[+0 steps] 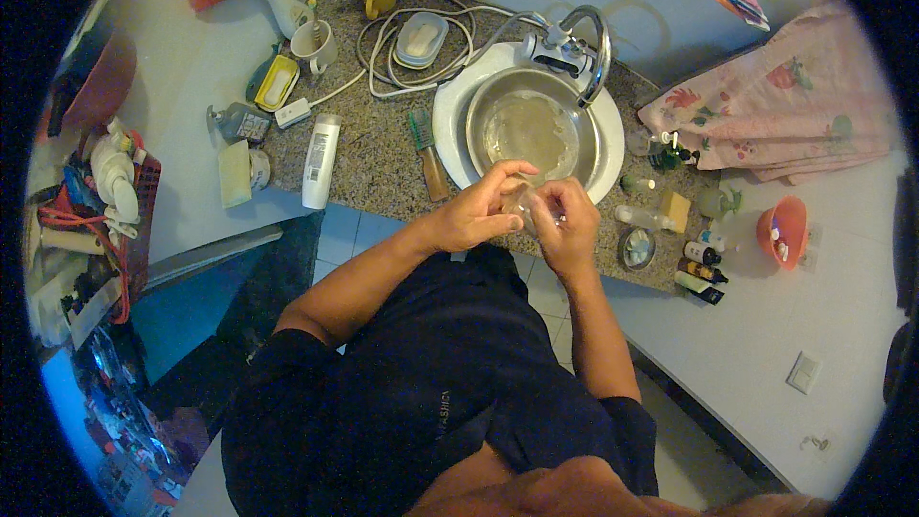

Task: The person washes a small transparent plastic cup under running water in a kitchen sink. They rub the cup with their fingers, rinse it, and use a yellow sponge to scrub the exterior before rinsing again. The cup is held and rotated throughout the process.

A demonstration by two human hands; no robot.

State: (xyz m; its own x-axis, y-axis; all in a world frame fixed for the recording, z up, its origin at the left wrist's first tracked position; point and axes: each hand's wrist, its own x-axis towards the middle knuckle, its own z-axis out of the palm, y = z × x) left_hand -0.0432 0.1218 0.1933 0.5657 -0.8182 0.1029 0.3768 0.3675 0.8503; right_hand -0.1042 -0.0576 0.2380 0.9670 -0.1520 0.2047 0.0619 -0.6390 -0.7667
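Between my two hands is a small clear object (526, 207), a transparent cup or a piece of plastic; its exact kind cannot be made out. My left hand (482, 210) holds it from the left with curved fingers and thumb. On the other side, my right hand (569, 219) pinches it between thumb and fingers. Both hands are at the near rim of a white washbasin (451, 111). A round stainless steel bowl (476, 126) sits in the washbasin, with water (531, 129) in it. Above its right side curves a chrome faucet (602, 50).
On the granite counter (366, 158) lie a green-bristled brush (429, 158), a white bottle (322, 161) and a coiled hose and cable. Two mugs (316, 47) and soap dishes (421, 39) stand further back. Several small bottles (700, 253) and a soap bowl (637, 248) line the right side.
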